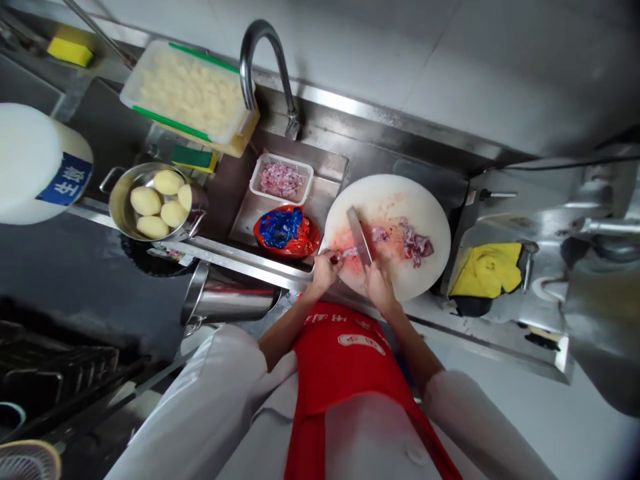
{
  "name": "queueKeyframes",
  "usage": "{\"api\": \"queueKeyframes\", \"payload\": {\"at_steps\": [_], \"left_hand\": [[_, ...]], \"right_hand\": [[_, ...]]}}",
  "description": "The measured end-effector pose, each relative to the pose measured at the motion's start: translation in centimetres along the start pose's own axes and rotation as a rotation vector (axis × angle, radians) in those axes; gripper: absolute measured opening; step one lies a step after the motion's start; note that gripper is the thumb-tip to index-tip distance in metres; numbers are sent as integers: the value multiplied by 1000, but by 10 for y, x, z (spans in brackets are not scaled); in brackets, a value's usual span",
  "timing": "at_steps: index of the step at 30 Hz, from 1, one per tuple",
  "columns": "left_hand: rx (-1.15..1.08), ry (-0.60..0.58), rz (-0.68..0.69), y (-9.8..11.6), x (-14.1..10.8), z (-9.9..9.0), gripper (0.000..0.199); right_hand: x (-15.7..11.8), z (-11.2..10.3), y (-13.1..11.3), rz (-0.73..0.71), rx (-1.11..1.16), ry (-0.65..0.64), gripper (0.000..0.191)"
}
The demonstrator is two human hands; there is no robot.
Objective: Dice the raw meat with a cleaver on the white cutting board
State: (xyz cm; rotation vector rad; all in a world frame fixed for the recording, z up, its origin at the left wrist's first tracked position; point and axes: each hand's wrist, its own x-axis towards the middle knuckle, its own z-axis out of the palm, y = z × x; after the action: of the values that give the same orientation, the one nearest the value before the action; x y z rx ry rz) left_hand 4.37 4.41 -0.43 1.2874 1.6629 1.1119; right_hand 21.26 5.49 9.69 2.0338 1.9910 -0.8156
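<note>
Meat on round board, knife alongside

A steel pot of potatoes stands near a green-topped sponge, with a curved faucet farther right.

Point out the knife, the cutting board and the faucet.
Knife [360, 236]: head view, middle of the blade.
Cutting board [391, 193]: head view, bare surface near its far edge.
Faucet [263, 28]: head view, top of the curved spout.
</note>
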Motion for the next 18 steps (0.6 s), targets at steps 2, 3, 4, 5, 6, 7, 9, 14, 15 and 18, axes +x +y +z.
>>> {"api": "queueKeyframes", "payload": {"at_steps": [2,3,4,5,6,7,9,14,15,18], "left_hand": [[55,-16,41,1,-1,-1,3],[68,-24,56,1,-2,-2,3],[69,-26,64,0,-4,-3,4],[62,-18,68,-1,-6,-5,6],[51,-2,72,-2,-8,-6,9],[43,15,85,-3,-10,-7,11],[55,36,158,-5,-13,-8,14],[191,-65,336,-8,-8,-1,14],[201,-74,337,-8,-7,1,13],[158,21,321,-8,-7,-2,12]], "right_hand": [[-13,5,16,-2,-36,-86,29],[-18,2,21,-6,-56,-97,28],[-23,-3,23,-3,-72,-89,28],[-25,-10,20,2,-82,-50,29],[-25,-16,13,5,-80,17,32],[-23,-20,4,6,-70,88,36],[-16,-20,-17,12,-46,156,41],[-19,9,-16,-38,-48,-95,30],[-25,12,-6,-37,-57,-129,29],[-40,7,17,-15,-104,-141,28]]}}
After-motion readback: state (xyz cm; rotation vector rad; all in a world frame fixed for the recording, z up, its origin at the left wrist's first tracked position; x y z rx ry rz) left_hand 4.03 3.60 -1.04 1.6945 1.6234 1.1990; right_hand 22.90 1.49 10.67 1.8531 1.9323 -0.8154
